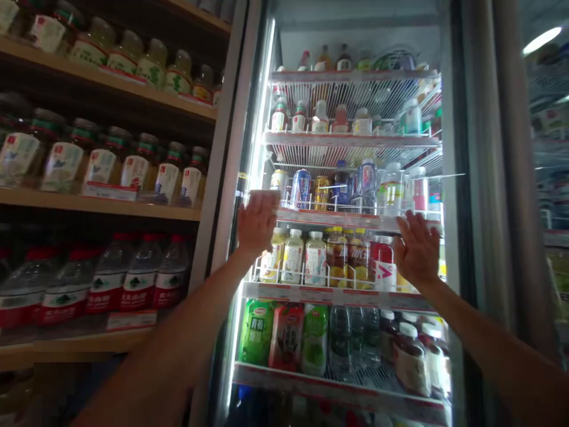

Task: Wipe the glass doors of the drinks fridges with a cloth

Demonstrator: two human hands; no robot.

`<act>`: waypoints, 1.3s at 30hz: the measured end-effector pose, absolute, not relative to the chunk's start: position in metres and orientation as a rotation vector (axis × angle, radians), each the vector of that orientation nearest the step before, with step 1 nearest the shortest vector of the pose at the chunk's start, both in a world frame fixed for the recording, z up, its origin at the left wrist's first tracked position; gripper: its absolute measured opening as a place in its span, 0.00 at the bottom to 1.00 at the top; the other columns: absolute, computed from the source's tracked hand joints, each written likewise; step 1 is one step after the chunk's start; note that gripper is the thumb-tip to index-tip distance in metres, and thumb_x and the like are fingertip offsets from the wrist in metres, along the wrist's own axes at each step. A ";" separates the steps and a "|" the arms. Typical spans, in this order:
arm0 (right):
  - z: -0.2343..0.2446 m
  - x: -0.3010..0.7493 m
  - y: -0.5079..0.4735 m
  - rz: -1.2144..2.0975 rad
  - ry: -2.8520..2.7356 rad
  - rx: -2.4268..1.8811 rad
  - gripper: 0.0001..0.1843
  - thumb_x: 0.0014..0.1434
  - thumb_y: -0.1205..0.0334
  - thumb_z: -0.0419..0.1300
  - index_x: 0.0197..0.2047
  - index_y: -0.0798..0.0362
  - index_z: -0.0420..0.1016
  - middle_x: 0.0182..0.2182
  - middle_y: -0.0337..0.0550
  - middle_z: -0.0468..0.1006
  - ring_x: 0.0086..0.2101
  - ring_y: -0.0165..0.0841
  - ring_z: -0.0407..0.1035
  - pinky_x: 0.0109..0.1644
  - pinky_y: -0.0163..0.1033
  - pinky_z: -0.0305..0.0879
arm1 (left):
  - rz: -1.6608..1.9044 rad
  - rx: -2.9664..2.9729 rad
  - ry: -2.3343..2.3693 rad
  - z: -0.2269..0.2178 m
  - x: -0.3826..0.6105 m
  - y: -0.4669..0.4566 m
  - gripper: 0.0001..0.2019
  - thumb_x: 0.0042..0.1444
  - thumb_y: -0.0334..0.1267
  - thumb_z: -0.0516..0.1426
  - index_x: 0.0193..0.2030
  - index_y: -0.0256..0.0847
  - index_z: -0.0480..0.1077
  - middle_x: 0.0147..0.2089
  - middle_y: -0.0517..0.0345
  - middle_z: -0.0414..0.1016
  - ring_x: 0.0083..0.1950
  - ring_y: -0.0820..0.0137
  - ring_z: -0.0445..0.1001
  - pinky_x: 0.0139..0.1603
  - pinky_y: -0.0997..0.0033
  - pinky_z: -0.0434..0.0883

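In the head view, a shop aisle made the background, with wooden shelves [89,201] of bottles at the left and a tall lit fridge [355,35] ahead. Both arms were raised towards it. The left hand [256,220] was held up before the left end of the middle shelf's front edge [338,220], its fingers straight and released. It was nearest the pale bottles [292,256], which stood upright along the lower shelf's front edge [320,292], towards its left corner, behind a wire guard [306,274]. The right hand [418,246] was raised near that shelf's right end, fingers spread and loose, just beside the red bottle [383,264] in the picture. Neither hand showed anything in its grasp; whether the palms touched anything, I could not tell. The bottles looked full, so probably fairly heavy, with firm but slightly yielding sides, perhaps slick if chilled, and unlikely to break. The best hold seemed to be around the upper body, below the cap, clear of the wire guard.
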State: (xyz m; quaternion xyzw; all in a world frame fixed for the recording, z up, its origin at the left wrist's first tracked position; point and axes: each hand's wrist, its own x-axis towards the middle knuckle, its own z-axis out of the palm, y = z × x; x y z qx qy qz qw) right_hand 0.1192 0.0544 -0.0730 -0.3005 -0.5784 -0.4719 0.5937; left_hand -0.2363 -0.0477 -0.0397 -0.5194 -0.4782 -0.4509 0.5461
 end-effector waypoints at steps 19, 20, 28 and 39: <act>-0.074 0.118 0.054 -1.084 -1.337 -0.693 0.25 0.62 0.59 0.45 0.60 0.55 0.62 0.61 0.51 0.60 0.62 0.42 0.51 0.63 0.53 0.46 | -1.171 -1.163 -1.253 -0.059 -0.236 -0.046 0.26 0.61 0.42 0.44 0.65 0.35 0.53 0.68 0.42 0.50 0.70 0.54 0.44 0.65 0.48 0.50; -0.074 0.119 0.055 -1.089 -1.334 -0.691 0.25 0.62 0.58 0.45 0.60 0.56 0.62 0.61 0.52 0.61 0.62 0.42 0.52 0.63 0.52 0.46 | -1.104 -1.237 -1.206 -0.066 -0.222 -0.042 0.26 0.61 0.42 0.44 0.65 0.36 0.52 0.69 0.43 0.50 0.71 0.55 0.42 0.65 0.48 0.50; -0.072 0.122 0.053 -1.120 -1.335 -0.694 0.25 0.62 0.57 0.43 0.58 0.56 0.64 0.60 0.52 0.62 0.62 0.41 0.53 0.62 0.51 0.49 | -0.622 -1.615 -0.818 -0.092 -0.180 -0.036 0.24 0.62 0.42 0.45 0.65 0.47 0.52 0.68 0.56 0.53 0.71 0.64 0.44 0.68 0.54 0.45; -0.072 0.118 0.050 -1.033 -1.364 -0.734 0.25 0.62 0.58 0.44 0.59 0.55 0.63 0.61 0.51 0.60 0.62 0.42 0.51 0.63 0.53 0.47 | -0.617 -1.609 -0.816 -0.117 -0.170 -0.038 0.24 0.61 0.42 0.46 0.65 0.44 0.53 0.68 0.54 0.52 0.71 0.61 0.41 0.68 0.53 0.46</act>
